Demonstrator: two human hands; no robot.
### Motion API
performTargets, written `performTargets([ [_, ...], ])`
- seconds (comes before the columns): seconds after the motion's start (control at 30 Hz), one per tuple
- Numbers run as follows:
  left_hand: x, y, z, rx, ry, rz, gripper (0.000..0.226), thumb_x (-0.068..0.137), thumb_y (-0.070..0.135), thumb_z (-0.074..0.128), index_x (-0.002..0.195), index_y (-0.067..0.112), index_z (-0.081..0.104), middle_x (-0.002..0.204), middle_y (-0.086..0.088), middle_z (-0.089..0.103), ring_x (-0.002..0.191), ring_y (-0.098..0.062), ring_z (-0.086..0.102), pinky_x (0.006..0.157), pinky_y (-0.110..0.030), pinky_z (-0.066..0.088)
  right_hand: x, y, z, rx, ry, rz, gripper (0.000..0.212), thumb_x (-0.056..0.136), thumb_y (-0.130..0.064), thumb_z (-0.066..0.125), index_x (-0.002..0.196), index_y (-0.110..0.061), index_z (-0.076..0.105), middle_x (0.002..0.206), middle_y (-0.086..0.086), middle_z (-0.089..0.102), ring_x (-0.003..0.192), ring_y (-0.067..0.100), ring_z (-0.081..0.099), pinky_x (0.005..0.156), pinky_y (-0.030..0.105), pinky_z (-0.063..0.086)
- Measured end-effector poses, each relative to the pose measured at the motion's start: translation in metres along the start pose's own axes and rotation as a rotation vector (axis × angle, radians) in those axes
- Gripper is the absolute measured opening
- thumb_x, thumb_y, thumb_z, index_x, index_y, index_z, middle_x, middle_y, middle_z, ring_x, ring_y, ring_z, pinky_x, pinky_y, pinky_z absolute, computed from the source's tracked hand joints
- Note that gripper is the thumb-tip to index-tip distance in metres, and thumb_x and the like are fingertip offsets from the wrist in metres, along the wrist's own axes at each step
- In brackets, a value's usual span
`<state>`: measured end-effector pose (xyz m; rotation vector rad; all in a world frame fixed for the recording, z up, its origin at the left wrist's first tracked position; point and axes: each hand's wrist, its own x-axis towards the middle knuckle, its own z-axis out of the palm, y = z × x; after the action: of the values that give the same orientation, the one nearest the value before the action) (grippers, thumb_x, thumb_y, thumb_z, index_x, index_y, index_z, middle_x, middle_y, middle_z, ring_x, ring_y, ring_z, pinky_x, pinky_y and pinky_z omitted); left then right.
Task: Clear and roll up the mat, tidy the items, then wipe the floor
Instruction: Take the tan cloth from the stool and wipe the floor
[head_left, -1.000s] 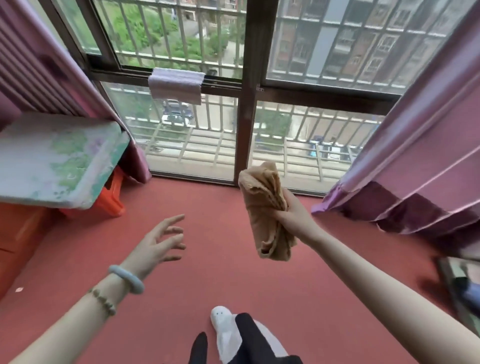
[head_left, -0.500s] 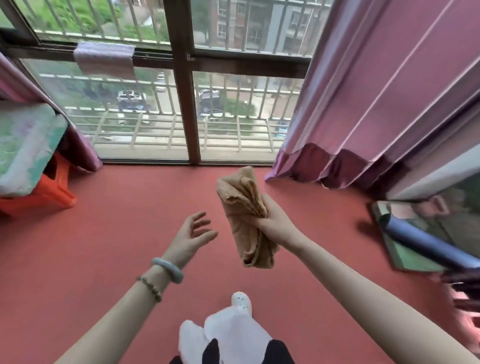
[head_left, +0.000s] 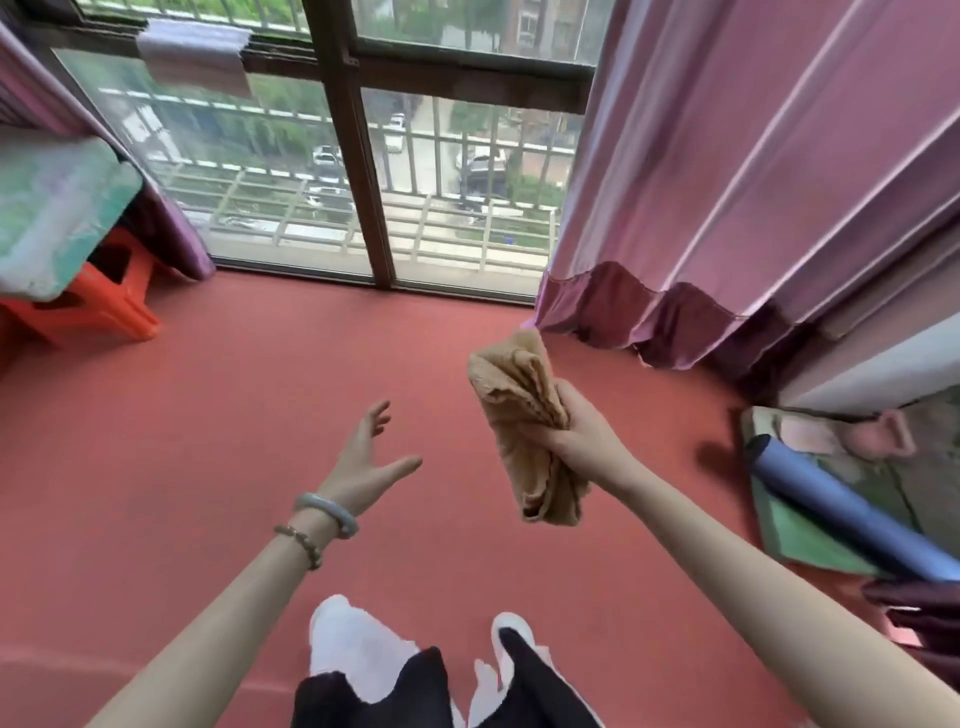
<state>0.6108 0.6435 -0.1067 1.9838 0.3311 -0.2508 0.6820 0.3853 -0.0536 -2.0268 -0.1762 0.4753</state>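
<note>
My right hand (head_left: 576, 434) grips a bunched tan cloth (head_left: 524, 410) by its middle and holds it upright above the red floor (head_left: 234, 415). The cloth's ends stick out above and below my fist. To its left my left hand (head_left: 363, 457) hovers over the floor with fingers spread, holding nothing. A rolled blue mat (head_left: 831, 512) lies at the right edge on green and patterned flat items (head_left: 800, 540).
A large window (head_left: 353, 156) with a dark frame stands ahead, a pale towel (head_left: 195, 52) draped on its rail. Pink curtains (head_left: 753, 182) hang at the right. An orange stool (head_left: 98, 301) under a patterned board (head_left: 57, 208) sits at the left. My feet (head_left: 363, 649) stand below.
The view has swung right and down, bringing the rolled blue mat into sight. My right hand still holds the cloth; my left hand stays open beside it.
</note>
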Motion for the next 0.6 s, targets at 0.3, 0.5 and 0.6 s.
performTargets([
  [0.3, -0.063, 0.002, 0.078, 0.638, 0.075, 0.044, 0.089, 0.078, 0.033, 0.071, 0.147, 0.021, 0.016, 0.151, -0.005, 0.022, 0.138, -0.024, 0.022, 0.111, -0.043, 0.016, -0.067, 0.104, -0.108, -0.113, 0.056, 0.162, 0.043, 0.079, -0.013, 0.069, 0.117, -0.021, 0.051, 0.103, -0.006, 0.06, 0.098, 0.015, 0.056, 0.08, 0.024, 0.036],
  [0.5, -0.095, -0.005, 0.114, 0.589, 0.043, 0.025, 0.09, 0.079, 0.032, 0.07, 0.147, 0.022, 0.013, 0.152, -0.006, 0.022, 0.14, -0.024, 0.019, 0.113, -0.043, 0.015, -0.11, 0.136, -0.117, -0.058, 0.105, 0.163, 0.041, 0.079, -0.016, 0.07, 0.116, -0.02, 0.051, 0.097, -0.012, 0.06, 0.096, 0.014, 0.057, 0.08, 0.024, 0.038],
  [0.6, -0.115, -0.011, 0.131, 0.559, 0.042, 0.026, 0.09, 0.078, 0.03, 0.071, 0.147, 0.021, 0.014, 0.15, -0.007, 0.024, 0.139, -0.025, 0.022, 0.112, -0.044, 0.017, -0.133, 0.149, -0.122, -0.047, 0.149, 0.162, 0.04, 0.078, -0.015, 0.071, 0.113, -0.019, 0.052, 0.097, -0.01, 0.061, 0.097, 0.015, 0.058, 0.083, 0.026, 0.041],
])
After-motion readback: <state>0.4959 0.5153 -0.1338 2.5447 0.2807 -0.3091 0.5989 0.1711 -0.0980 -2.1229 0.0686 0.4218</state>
